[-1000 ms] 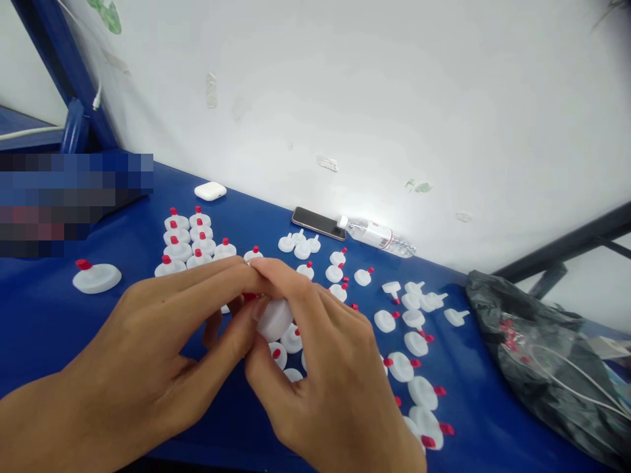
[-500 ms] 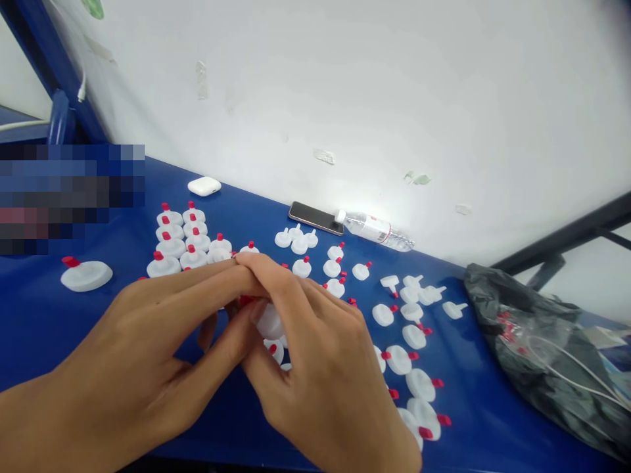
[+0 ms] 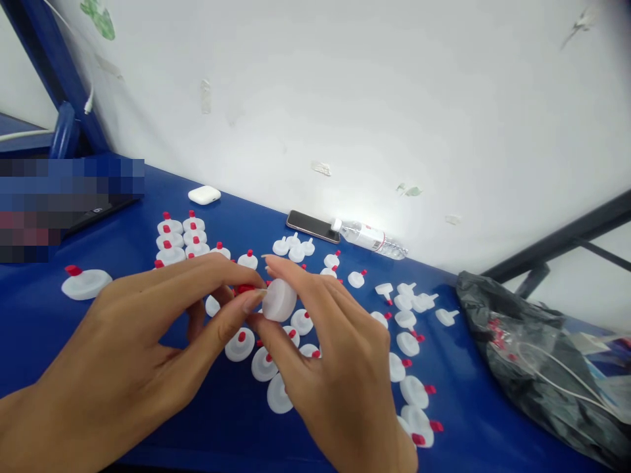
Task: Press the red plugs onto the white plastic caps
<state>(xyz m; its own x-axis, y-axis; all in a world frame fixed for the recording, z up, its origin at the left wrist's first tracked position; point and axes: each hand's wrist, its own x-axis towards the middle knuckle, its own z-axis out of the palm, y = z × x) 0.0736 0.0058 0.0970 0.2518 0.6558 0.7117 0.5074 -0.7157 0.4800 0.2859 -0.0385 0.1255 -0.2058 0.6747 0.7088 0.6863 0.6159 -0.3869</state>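
Observation:
My right hand point(image 3: 340, 348) pinches a small white plastic disc-shaped piece point(image 3: 279, 300) by its rim, between thumb and fingers. Its narrow stem points left toward my left hand point(image 3: 162, 328). Thumb and index finger of that left hand are closed on a red cap point(image 3: 245, 288) at the stem; whether the cap is fully seated I cannot tell. Below and around my hands lie several like white pieces with red caps, among them one at the lower middle point(image 3: 279, 394). A larger capped piece point(image 3: 87, 284) sits apart on the left.
Uncapped white pieces point(image 3: 296, 252) cluster near a phone point(image 3: 313, 226) and a clear water bottle point(image 3: 369, 238). A white earbud case point(image 3: 204, 195) lies on the blue table point(image 3: 207, 427). At right is a black plastic bag point(image 3: 497, 368) with a clear bag of red caps point(image 3: 499, 335).
My hands have moved slightly apart and the fingers have opened up around the piece, so the white disc and red cap show more. The camera view has shifted a little.

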